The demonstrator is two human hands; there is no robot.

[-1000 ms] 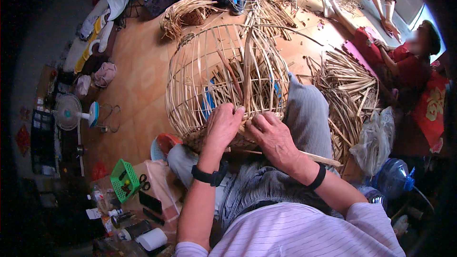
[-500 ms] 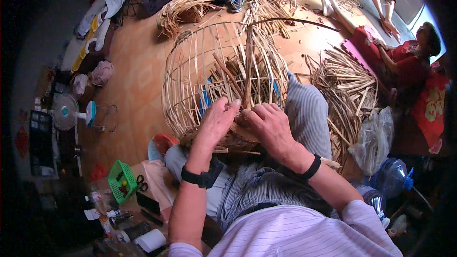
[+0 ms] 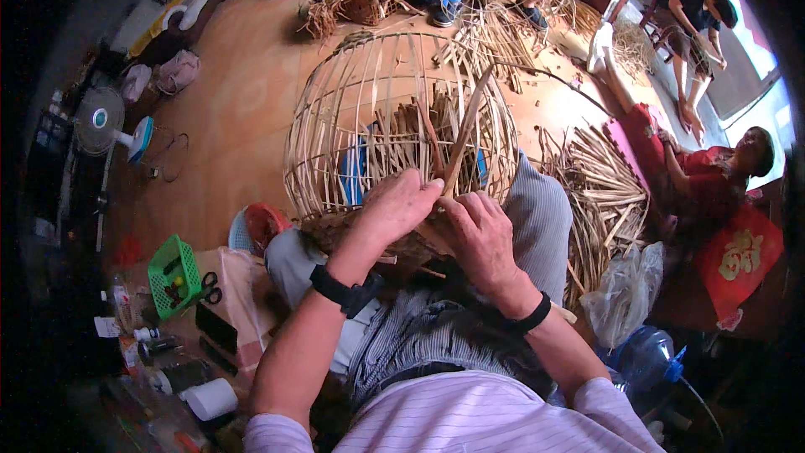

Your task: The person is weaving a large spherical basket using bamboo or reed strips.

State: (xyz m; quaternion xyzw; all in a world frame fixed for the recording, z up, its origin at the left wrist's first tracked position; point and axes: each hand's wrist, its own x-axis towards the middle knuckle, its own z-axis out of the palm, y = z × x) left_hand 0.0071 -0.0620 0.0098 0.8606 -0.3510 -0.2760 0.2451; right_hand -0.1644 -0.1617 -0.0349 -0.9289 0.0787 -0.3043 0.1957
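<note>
A round, open-ribbed basket (image 3: 329, 225) of pale strips rests at my knees, with a darker, denser band along its near edge. My left hand (image 3: 396, 205) is at this near edge, thumb and fingers pinched around the base of a long dried stalk strip (image 3: 467, 130). Close beside it, my right hand (image 3: 482, 235) has its fingers curled at the same base. The strip rises over the ribs and bends into a thin dark tail toward the right. Between my fingertips, the details of the weave are hidden. Loose stalks and something blue show through the ribs.
Dried stalks (image 3: 599, 193) lie heaped on the right, near a clear plastic bag (image 3: 625, 289) and a blue water jug (image 3: 650, 356). At left are a green basket (image 3: 174, 273), scissors (image 3: 211, 287) and a fan (image 3: 105, 122). A person in red (image 3: 713, 172) sits at right; another is farther back.
The strip has tilted from nearly upright to leaning right. My hands remain pinched at its base, turned slightly. The whole view has shifted, showing more of the far right.
</note>
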